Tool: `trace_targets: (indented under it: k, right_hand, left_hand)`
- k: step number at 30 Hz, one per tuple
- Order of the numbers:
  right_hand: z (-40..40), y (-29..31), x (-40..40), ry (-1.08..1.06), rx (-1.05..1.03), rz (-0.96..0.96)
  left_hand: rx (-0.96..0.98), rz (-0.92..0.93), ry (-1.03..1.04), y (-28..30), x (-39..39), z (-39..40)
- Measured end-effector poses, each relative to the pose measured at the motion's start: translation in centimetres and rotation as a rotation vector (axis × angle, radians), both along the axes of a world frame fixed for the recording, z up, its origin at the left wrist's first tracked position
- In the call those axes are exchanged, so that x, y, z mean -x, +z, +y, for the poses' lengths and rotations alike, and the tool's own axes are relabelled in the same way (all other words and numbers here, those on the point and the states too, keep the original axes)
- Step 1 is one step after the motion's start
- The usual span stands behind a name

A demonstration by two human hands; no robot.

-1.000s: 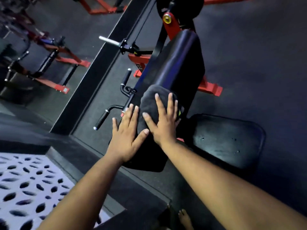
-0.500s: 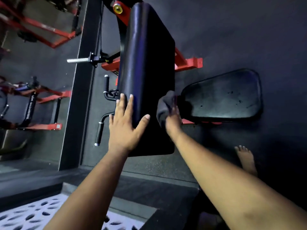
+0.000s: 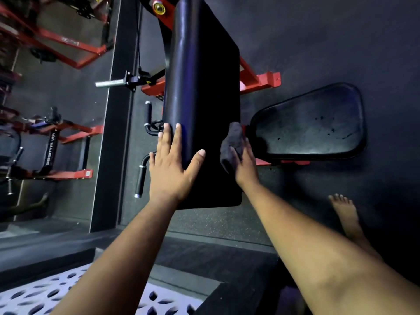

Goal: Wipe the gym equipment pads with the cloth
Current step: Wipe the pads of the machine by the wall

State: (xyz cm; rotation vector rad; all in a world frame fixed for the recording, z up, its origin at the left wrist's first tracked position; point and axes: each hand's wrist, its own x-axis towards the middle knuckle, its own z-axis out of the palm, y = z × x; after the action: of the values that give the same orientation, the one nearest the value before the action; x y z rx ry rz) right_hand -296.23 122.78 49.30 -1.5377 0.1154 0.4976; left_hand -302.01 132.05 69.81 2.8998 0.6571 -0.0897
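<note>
Long back pad: top face now bare, so wiping has shifted to its right edge. Seat pad at right looks not yet reached. Left hand flat, fingers spread, bracing as before. Right hand grip closed on cloth, which 1 second ago lay spread on top.

Dark rubber floor carries the red machine frame (beyond the grip) and a bare foot.
</note>
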Motion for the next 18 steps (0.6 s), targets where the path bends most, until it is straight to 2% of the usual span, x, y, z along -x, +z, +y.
trace_targets:
  k: [3, 5, 8, 11, 14, 16, 18]
  right_hand:
    - [-0.4, 1.1, 3.1, -0.030, 0.011, 0.098]
    - [-1.0, 3.7, 6.6, -0.023, 0.043, -0.002]
    - [-1.2, 7.8, 9.5, 0.033, -0.036, -0.254]
    - [1.0, 9.8, 3.1, 0.067, -0.031, -0.390]
    - [3.4, 10.9, -4.7, 0.059, 0.052, -0.379]
    - [3.5, 11.2, -5.5, 0.063, 0.063, -0.353]
    - [2.3, 10.8, -1.9, 0.093, 0.018, -0.402]
  left_hand:
    - [-0.003, -0.002, 0.008, -0.1, -0.1, 0.2]
    - [-0.016, 0.001, 0.008, -0.1, 0.0, 0.2]
    - [-0.012, -0.007, -0.001, 0.0, 0.0, 0.3]
    - [0.006, -0.007, 0.001, 0.0, -0.1, 0.3]
    - [0.010, -0.016, 0.007, -0.1, 0.0, 0.4]
    - [0.009, -0.015, 0.011, 0.0, -0.1, 0.3]
    - [0.016, -0.009, 0.003, 0.1, -0.1, 0.3]
